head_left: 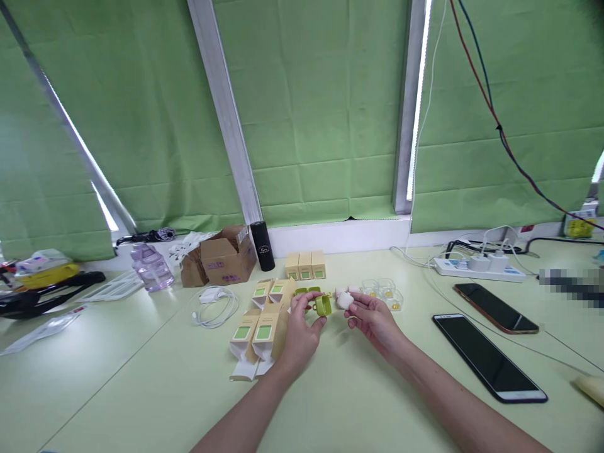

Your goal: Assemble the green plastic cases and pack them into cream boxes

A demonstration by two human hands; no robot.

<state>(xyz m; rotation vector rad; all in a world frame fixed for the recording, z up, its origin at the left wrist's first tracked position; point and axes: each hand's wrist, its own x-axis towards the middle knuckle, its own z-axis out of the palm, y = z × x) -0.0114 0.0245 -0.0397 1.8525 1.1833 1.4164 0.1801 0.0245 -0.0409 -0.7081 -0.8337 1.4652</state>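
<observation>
My left hand pinches a small olive-green cup-like case, its hollow side turned toward me. Close by on the right, my right hand grips a small white rounded piece between thumb and fingers. The two pieces are apart. Behind my left hand, more green cases show in part. Pinkish-white pieces lie just beyond my right fingers, partly hidden. Clear plastic cups with yellow spots inside stand behind my right hand. Left of my left hand are several open cardboard boxes with green labels.
Three small closed boxes stand at the back. Left of them are a black cylinder, a brown carton, a white charger cable and a purple bottle. Two phones and a power strip lie on the right.
</observation>
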